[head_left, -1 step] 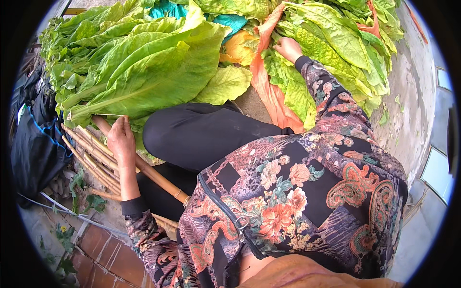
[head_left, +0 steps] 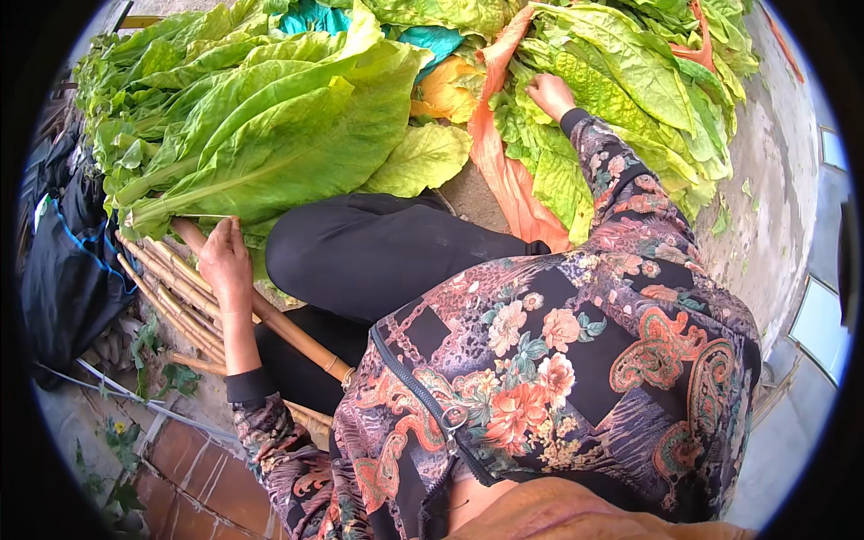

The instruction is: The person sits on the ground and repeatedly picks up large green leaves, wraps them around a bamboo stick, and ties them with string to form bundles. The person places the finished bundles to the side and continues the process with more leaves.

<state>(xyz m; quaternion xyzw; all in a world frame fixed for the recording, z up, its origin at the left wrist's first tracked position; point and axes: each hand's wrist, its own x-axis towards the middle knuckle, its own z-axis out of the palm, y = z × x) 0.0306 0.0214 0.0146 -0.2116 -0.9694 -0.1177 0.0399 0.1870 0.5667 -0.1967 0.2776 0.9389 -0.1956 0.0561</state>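
My left hand (head_left: 225,265) lies over a thick bamboo stick (head_left: 297,337), fingers wrapped on it. The stick runs under the stems of a big pile of broad green leaves (head_left: 270,126) at the upper left. My right hand (head_left: 551,93) reaches far forward into a second heap of green leaves (head_left: 630,81) lying on an orange cloth (head_left: 499,171). Its fingers are curled into a leaf at the heap's top. My black-trousered knee (head_left: 378,252) sits between the two piles. Patterned floral sleeves cover both arms.
A bundle of thin bamboo sticks (head_left: 166,288) lies on the ground beside my left hand. A dark bag (head_left: 72,270) sits at the far left. Blue-green cloth (head_left: 432,40) shows between the piles. Bare concrete ground (head_left: 774,180) is on the right, red bricks (head_left: 198,468) at the lower left.
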